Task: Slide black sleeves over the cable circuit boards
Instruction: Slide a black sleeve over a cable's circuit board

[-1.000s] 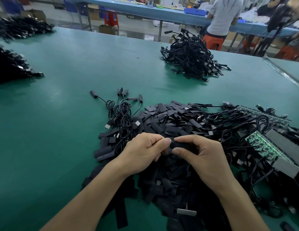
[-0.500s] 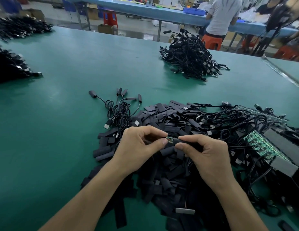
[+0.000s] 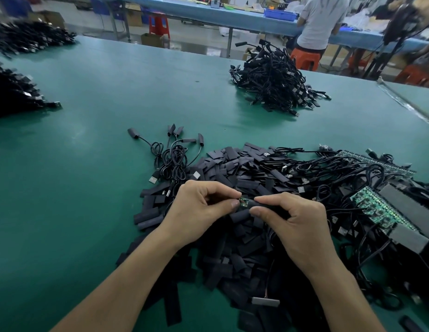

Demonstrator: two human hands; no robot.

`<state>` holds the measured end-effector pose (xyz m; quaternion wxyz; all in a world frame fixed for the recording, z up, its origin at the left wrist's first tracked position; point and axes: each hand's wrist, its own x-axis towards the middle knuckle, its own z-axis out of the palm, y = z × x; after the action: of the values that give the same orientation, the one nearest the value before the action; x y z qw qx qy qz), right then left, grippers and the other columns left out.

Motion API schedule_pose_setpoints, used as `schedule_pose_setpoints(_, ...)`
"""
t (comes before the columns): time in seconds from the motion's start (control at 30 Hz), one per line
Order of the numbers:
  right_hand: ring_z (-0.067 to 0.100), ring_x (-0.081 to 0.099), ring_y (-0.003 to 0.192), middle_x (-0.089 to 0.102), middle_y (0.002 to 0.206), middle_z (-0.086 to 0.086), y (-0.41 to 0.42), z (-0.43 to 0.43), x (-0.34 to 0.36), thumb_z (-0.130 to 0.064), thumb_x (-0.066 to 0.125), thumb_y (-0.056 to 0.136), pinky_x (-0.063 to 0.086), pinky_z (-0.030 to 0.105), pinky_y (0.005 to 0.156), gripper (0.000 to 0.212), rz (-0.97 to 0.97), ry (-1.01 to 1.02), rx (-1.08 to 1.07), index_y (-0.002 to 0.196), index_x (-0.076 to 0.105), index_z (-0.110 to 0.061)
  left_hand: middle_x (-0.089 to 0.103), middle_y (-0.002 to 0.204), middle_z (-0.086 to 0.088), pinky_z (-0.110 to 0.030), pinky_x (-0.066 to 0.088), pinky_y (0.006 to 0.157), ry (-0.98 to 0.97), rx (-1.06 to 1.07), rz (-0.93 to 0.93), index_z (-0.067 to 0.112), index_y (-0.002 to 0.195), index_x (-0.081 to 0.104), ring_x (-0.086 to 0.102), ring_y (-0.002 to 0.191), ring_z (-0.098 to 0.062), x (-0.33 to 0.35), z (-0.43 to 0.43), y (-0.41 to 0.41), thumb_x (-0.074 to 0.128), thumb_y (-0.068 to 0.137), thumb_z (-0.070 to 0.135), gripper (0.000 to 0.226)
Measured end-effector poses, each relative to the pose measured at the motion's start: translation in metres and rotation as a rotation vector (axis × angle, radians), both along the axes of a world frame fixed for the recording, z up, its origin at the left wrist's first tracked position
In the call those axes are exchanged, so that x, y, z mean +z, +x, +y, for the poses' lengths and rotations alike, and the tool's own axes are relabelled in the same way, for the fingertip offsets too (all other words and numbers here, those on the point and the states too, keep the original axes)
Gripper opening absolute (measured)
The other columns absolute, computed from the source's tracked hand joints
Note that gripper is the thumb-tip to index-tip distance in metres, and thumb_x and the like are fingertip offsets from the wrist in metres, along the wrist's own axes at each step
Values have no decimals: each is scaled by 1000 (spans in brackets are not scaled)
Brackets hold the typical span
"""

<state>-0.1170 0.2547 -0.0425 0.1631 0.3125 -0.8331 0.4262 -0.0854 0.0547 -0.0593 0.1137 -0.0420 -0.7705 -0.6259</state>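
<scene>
My left hand [image 3: 199,209] pinches one end of a small green circuit board [image 3: 243,202] between thumb and forefinger. My right hand [image 3: 295,226] grips a black sleeve [image 3: 263,205] that covers the board's right part; only the board's left end shows. Both hands hover over a heap of loose black sleeves [image 3: 232,240]. Just behind the heap lie several sleeved cables [image 3: 172,161] in a small tangle. Unsleeved cables with green boards [image 3: 376,209] sprawl to the right.
A big pile of black cables [image 3: 273,80] sits far across the green table [image 3: 89,164]. More dark piles [image 3: 14,94] lie at the left edge. A person in a white shirt [image 3: 321,22] sits at a blue bench beyond. A metal strip [image 3: 407,101] runs along the right.
The hands have drawn slightly apart. One second ago they hid the piece; now the green board end shows between my fingertips with the sleeve partly over it.
</scene>
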Motion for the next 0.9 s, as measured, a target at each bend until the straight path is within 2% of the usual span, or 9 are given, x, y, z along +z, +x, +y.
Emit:
schedule_pose_setpoints(0.1,1,66,84,70,85,-13,0,0,0,-33,74,76,48,9,76,30,1,25,11,98,78,-13,77,81,3,-27,60,73,23,-2,-1,23,88,78,74,75,-17,-1,0,0,81,80,3,22)
schedule_pose_setpoints(0.43,1,65,85,72,88,-9,3,-4,-1,-31,76,76,47,9,76,31,-26,77,31,102,77,-14,75,76,-1,-23,57,69,12,-38,-12,21,89,75,72,71,-13,-1,2,-1,81,80,2,23)
schedule_pose_setpoints(0.63,-4,64,82,70,87,-13,3,-5,-3,-29,74,80,44,4,76,24,-14,76,23,98,78,-13,76,78,-7,-38,61,75,54,-49,-46,21,90,73,72,78,-33,2,2,2,78,81,-2,25)
schedule_pose_setpoints(0.77,-3,63,81,70,87,-12,3,-4,-3,-25,75,81,44,4,75,22,24,93,22,98,78,-11,75,74,-3,-28,60,66,55,-53,-58,18,89,73,69,65,-18,2,2,1,78,82,-2,22)
schedule_pose_setpoints(0.9,-1,65,85,72,90,-10,3,-3,-2,-27,78,78,48,9,77,29,17,89,41,103,77,-13,73,70,-1,-27,58,61,38,-38,-48,20,84,72,67,62,-14,2,3,0,78,82,-1,22)
